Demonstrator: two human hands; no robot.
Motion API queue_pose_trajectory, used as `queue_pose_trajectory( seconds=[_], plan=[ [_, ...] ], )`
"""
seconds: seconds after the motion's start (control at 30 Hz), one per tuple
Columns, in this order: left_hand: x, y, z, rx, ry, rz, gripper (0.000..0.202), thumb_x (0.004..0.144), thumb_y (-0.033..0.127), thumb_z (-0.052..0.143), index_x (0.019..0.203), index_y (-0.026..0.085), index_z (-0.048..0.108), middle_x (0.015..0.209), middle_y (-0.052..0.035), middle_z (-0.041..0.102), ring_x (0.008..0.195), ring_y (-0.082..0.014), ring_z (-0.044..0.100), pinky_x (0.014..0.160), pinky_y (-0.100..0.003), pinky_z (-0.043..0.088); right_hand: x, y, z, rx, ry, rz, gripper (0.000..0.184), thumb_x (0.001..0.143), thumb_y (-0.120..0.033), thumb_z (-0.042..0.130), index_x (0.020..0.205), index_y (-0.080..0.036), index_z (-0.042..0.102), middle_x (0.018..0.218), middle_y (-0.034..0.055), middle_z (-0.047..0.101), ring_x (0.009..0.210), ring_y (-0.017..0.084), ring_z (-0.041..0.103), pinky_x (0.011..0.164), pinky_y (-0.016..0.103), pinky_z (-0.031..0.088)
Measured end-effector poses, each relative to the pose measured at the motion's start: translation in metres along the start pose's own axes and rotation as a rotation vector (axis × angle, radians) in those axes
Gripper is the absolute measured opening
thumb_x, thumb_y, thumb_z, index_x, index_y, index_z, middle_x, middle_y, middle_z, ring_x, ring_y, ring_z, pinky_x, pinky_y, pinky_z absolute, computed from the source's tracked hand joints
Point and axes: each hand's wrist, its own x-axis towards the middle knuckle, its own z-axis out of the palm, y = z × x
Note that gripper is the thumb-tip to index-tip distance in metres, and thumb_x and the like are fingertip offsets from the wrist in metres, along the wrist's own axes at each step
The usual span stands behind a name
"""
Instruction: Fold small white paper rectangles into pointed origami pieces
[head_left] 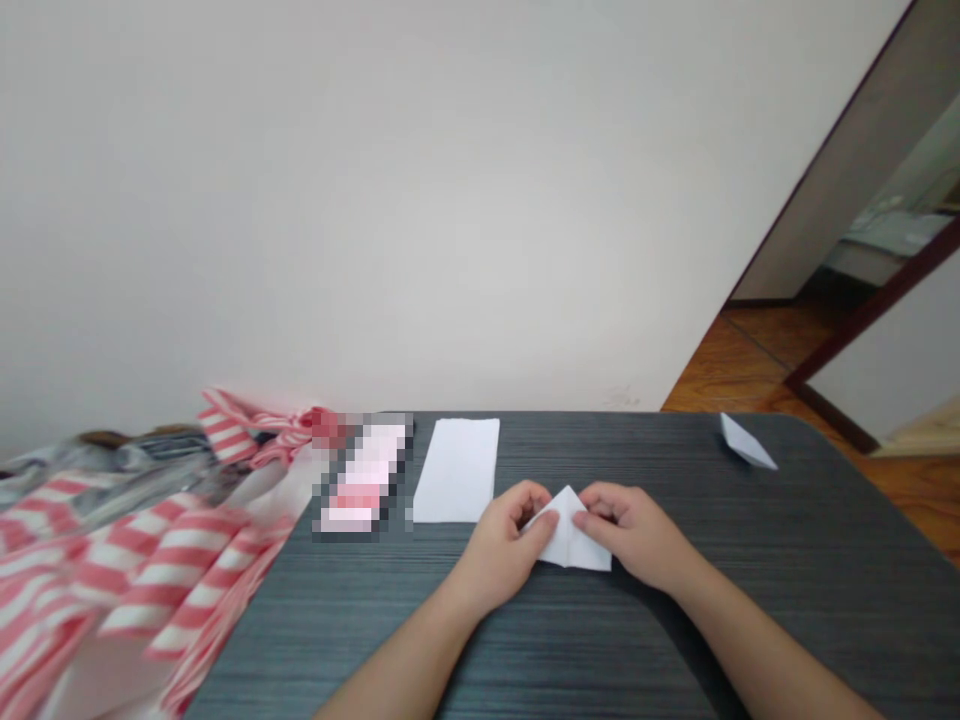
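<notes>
While it rests on the table [675, 640], both hands, left [510, 545] and right [637, 535], pinch the folded paper [571, 535].

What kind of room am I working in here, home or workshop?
Most likely a room in a home: a dark wood-grain table pushed against a plain white wall, parquet floor running to an open doorway, and red-striped plastic bags heaped on the left.

I see folded paper [571, 535] on table [450, 640], near centre, between left hand [504, 545] and right hand [634, 535]. Flat sheet [457, 470] behind left hand. Blurred item [362, 482] just left of sheet. Striped bags [127, 560] at far left edge. Small folded piece [746, 443] at far right corner.
</notes>
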Motion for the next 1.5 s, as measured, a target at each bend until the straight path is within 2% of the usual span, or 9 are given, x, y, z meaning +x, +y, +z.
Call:
queue_pose_trajectory(
  seconds=[0.17, 0.37, 0.6, 0.77, 0.97, 1.07, 1.17, 1.27, 1.5],
  plan=[
    [0.0, -0.002, 0.001, -0.014, -0.014, -0.058, 0.024, 0.084, 0.04, 0.059, 0.088, 0.017, 0.056, 0.063, 0.0048, 0.047, 0.057, -0.01, 0.041, 0.051, -0.02, 0.028, -0.001, -0.003, 0.001, -0.077, 0.027, -0.009, 0.017, 0.085, -0.031, 0.061, 0.081, -0.016, 0.067, 0.065, 0.001, 0.066, 0.055, 0.013, 0.054, 0.049, 0.021, 0.037],
    [0.0, -0.004, 0.001, 0.06, 0.019, -0.056, 0.023, 0.084, 0.04, 0.059, 0.085, 0.017, 0.057, 0.063, 0.0037, 0.05, 0.055, -0.0101, 0.042, 0.049, -0.02, 0.026, 0.0, 0.002, 0.002, -0.154, 0.044, -0.014, 0.021, 0.085, -0.031, 0.059, 0.07, -0.017, 0.06, 0.055, -0.0032, 0.054, 0.049, 0.01, 0.046, 0.046, 0.02, 0.031],
    [-0.002, 0.004, 0.002, 0.105, -0.042, -0.048, 0.021, 0.085, 0.037, 0.058, 0.085, 0.016, 0.061, 0.065, 0.0025, 0.053, 0.057, -0.0101, 0.043, 0.05, -0.02, 0.029, 0.001, -0.003, 0.0, -0.235, 0.067, -0.072, 0.024, 0.089, -0.029, 0.054, 0.071, -0.016, 0.064, 0.061, -0.0012, 0.059, 0.058, 0.013, 0.052, 0.053, 0.021, 0.036],
    [-0.002, 0.007, 0.001, 0.145, -0.073, -0.02, 0.022, 0.085, 0.036, 0.057, 0.09, 0.015, 0.065, 0.071, -0.0005, 0.06, 0.062, -0.0125, 0.048, 0.054, -0.021, 0.032, 0.001, -0.005, -0.001, -0.284, 0.107, -0.084, 0.027, 0.089, -0.03, 0.053, 0.068, -0.017, 0.063, 0.057, -0.0022, 0.056, 0.054, 0.012, 0.05, 0.05, 0.021, 0.034],
    [-0.002, 0.005, 0.0, 0.124, -0.048, -0.025, 0.024, 0.086, 0.036, 0.054, 0.084, 0.016, 0.066, 0.07, -0.0007, 0.06, 0.064, -0.0133, 0.05, 0.056, -0.022, 0.034, 0.002, -0.004, -0.001, -0.268, 0.121, -0.07, 0.025, 0.089, -0.031, 0.053, 0.07, -0.017, 0.062, 0.059, -0.002, 0.057, 0.056, 0.013, 0.051, 0.05, 0.022, 0.035],
    [0.0, 0.001, 0.0, 0.055, -0.001, -0.054, 0.023, 0.085, 0.038, 0.056, 0.083, 0.016, 0.063, 0.067, 0.0009, 0.058, 0.059, -0.012, 0.048, 0.054, -0.022, 0.033, 0.002, -0.002, 0.0, -0.234, 0.086, -0.062, 0.023, 0.089, -0.032, 0.054, 0.074, -0.018, 0.064, 0.061, -0.0014, 0.06, 0.057, 0.013, 0.053, 0.051, 0.022, 0.037],
    [0.002, -0.002, 0.002, -0.019, 0.037, -0.093, 0.023, 0.084, 0.039, 0.058, 0.084, 0.016, 0.06, 0.062, 0.0026, 0.055, 0.053, -0.011, 0.047, 0.051, -0.021, 0.033, 0.001, -0.001, 0.0, -0.206, 0.044, -0.018, 0.026, 0.089, -0.034, 0.055, 0.071, -0.018, 0.063, 0.056, -0.0015, 0.061, 0.05, 0.013, 0.053, 0.047, 0.021, 0.036],
    [0.003, -0.002, 0.003, -0.06, 0.026, -0.122, 0.022, 0.083, 0.038, 0.059, 0.086, 0.017, 0.058, 0.06, 0.0038, 0.054, 0.051, -0.0102, 0.046, 0.049, -0.021, 0.033, 0.0, 0.0, 0.0, -0.191, 0.052, 0.008, 0.028, 0.089, -0.036, 0.055, 0.068, -0.018, 0.061, 0.051, -0.002, 0.059, 0.046, 0.012, 0.052, 0.044, 0.021, 0.034],
    [0.003, 0.0, 0.004, -0.081, -0.016, -0.13, 0.019, 0.079, 0.032, 0.064, 0.089, 0.017, 0.056, 0.069, 0.0025, 0.059, 0.055, -0.0099, 0.05, 0.049, -0.019, 0.036, 0.001, 0.004, 0.002, -0.143, 0.059, 0.019, 0.029, 0.089, -0.037, 0.056, 0.067, -0.018, 0.061, 0.049, -0.0028, 0.056, 0.044, 0.012, 0.051, 0.043, 0.02, 0.035]
  ],
)
